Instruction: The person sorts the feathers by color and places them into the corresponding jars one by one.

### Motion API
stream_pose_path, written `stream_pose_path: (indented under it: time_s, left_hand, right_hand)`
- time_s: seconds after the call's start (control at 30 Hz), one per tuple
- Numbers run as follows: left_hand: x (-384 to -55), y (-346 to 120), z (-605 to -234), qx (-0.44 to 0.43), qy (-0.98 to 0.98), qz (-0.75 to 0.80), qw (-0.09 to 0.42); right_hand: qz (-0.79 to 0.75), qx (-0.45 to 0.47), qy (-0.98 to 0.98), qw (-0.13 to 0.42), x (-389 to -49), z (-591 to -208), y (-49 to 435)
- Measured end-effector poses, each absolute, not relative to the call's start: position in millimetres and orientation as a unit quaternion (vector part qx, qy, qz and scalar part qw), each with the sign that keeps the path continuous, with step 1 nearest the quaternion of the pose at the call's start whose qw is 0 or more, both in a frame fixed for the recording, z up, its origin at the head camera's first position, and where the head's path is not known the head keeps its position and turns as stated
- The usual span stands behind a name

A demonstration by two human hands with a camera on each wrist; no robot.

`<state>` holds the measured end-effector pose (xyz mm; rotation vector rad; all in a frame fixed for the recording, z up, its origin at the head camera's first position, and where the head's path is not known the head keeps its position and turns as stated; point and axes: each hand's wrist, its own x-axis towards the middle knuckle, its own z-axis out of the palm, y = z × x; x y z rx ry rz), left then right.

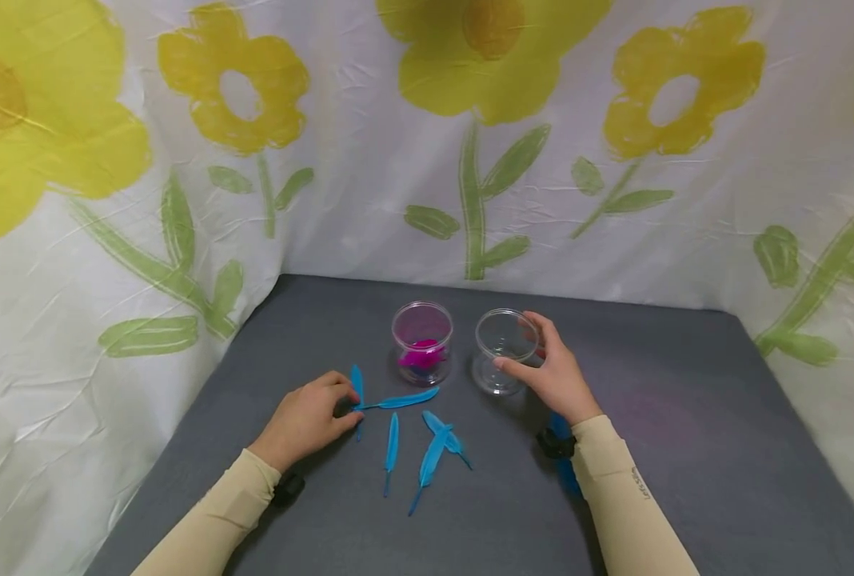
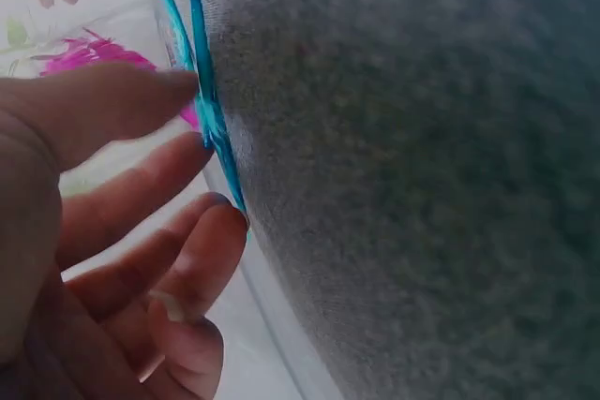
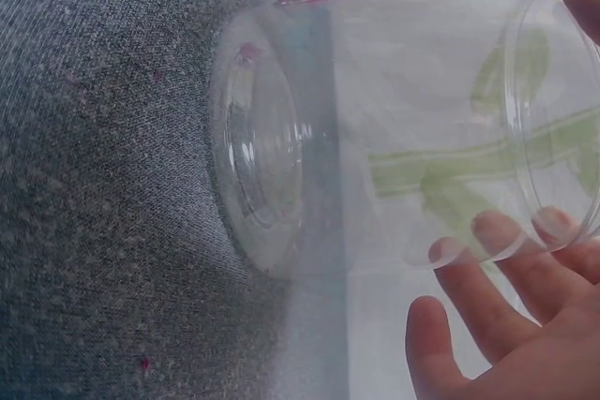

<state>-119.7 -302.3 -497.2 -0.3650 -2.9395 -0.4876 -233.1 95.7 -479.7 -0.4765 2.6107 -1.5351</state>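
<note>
My left hand (image 1: 310, 418) is down at the table on the left, thumb and index fingertips right at a blue feather (image 2: 204, 72). There a second blue feather (image 1: 407, 399) lies crosswise to the right. My right hand (image 1: 558, 376) grips an upright clear plastic jar (image 3: 394, 128) near its rim, thumb on the near side and fingers round the right. Nothing shows inside this jar. Left of it stands another clear jar (image 1: 423, 324) with bright magenta feathers (image 1: 424, 354) at its bottom and something dark blue beneath them.
Several more blue feathers lie in front of the jars, one single feather (image 1: 392, 448) and a crossed pair (image 1: 434, 460). More blue (image 1: 565, 472) shows beside the right wrist, partly hidden by it. A white flowered curtain (image 1: 355, 176) hangs behind the grey table (image 1: 686, 384).
</note>
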Motion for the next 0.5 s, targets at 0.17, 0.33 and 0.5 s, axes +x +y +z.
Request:
stream_pose_path:
  time_s: [0.17, 0.33, 0.5]
  left_hand:
    - [-122.8, -298.9, -496.9, -0.109, -0.979, -0.16, 0.058]
    - [-125.1, -296.3, -497.9, -0.109, -0.978, -0.17, 0.054]
    - [-124.9, -294.4, -495.6, -0.117, -0.975, -0.184, 0.045]
  right_hand:
    - [-0.501, -0.155, 0.85, 0.04, -232.7, -478.5, 95.2]
    - [-0.506, -0.151, 0.849, 0.041, -232.1, -477.8, 95.0]
    - [-0.504, -0.151, 0.849, 0.039, -232.4, -477.7, 94.2]
